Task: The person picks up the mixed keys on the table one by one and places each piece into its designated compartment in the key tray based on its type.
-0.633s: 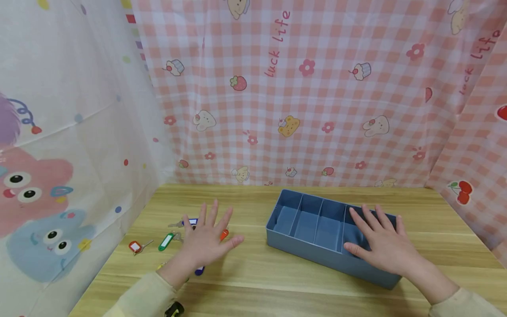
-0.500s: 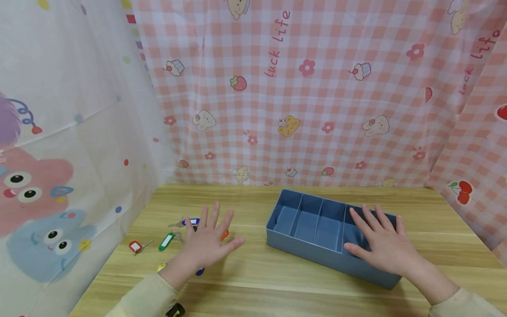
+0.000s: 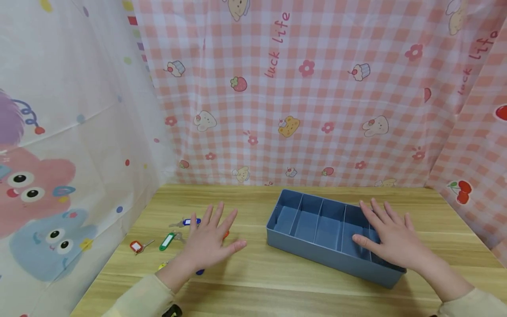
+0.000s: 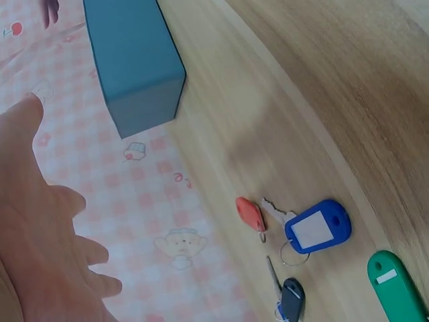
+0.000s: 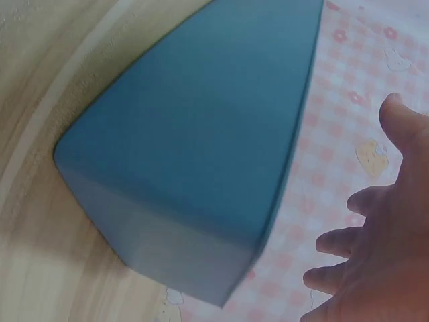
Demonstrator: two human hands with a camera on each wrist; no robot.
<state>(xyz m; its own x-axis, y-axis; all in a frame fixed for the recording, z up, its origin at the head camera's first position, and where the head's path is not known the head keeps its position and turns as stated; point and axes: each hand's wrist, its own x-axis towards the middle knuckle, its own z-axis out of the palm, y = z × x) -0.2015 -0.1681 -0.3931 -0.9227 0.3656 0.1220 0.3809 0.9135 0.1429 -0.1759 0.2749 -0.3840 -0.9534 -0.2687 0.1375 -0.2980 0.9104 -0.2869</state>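
Observation:
My left hand (image 3: 207,244) is held above a scatter of keys with coloured tags, fingers spread and holding nothing. Around it lie a blue-tagged key (image 3: 192,222), a green-tagged key (image 3: 167,241) and a red-tagged key (image 3: 136,247). The hand partly hides an orange tag, seen whole in the left wrist view as an orange key tag (image 4: 251,214) beside a dark-headed key (image 4: 292,298). Over the right end of a blue-grey divided box (image 3: 317,254), my right hand (image 3: 396,243) spreads its fingers. The right wrist view shows this hand (image 5: 379,248) apart from the box.
The wooden table (image 3: 253,281) carries everything. A yellow tag (image 3: 163,265) and a dark blue tag (image 3: 200,271) show near the left wrist. Thin walls divide the box into compartments. A pink checked cloth (image 3: 301,97) hangs behind, and a white printed cloth (image 3: 119,185) at the left.
My right hand has shifted to the right and slightly away over the box, uncovering more of its right compartments. My left hand has drifted a little to the right. Box and keys stay put.

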